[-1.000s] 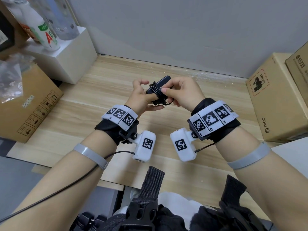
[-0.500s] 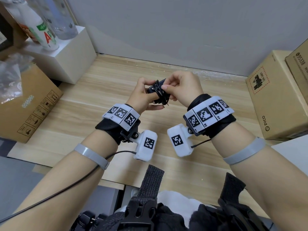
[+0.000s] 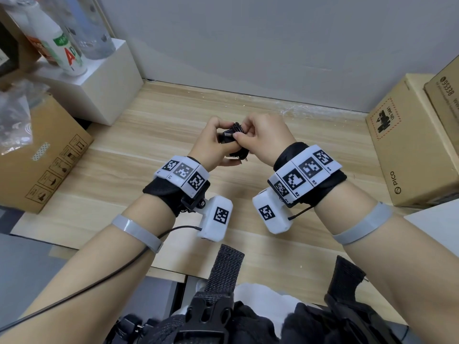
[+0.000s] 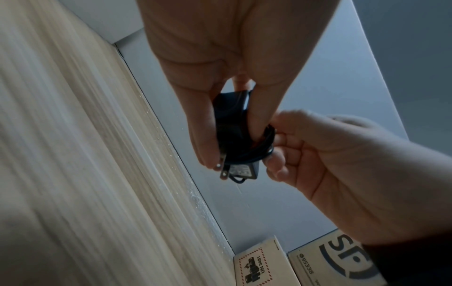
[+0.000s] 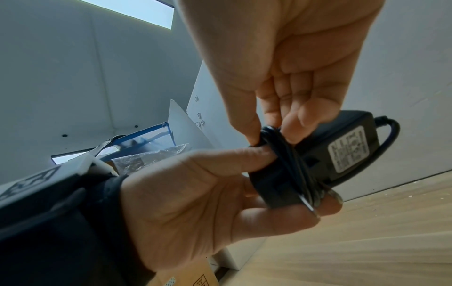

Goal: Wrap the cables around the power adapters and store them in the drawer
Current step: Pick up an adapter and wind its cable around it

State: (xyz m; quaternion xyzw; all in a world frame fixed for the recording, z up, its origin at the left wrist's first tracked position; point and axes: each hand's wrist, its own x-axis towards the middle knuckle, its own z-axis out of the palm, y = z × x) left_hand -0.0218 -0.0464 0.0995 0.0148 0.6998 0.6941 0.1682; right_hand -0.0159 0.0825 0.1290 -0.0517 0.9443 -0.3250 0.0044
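A black power adapter (image 3: 227, 139) with its thin black cable (image 5: 289, 162) coiled round the middle is held above the wooden desk (image 3: 129, 170). My left hand (image 3: 221, 141) grips the adapter body, thumb pressed on one face and fingers under it. My right hand (image 3: 239, 135) pinches the cable coils (image 4: 267, 142) against the adapter's side. The metal prongs (image 4: 222, 170) point down toward the desk, and the white label (image 5: 348, 152) shows in the right wrist view. A short loop of cable leaves the adapter's end (image 5: 391, 133). No drawer is in view.
Cardboard boxes (image 3: 407, 150) stand at the desk's right edge. On the left are another cardboard box (image 3: 42, 165) and a white box (image 3: 106, 80) carrying bottles (image 3: 64, 45). A grey wall (image 3: 248, 45) closes the back.
Both hands have drawn closer together and turned the adapter, so its end no longer sticks out up-right. The right hand now covers the coils from above.
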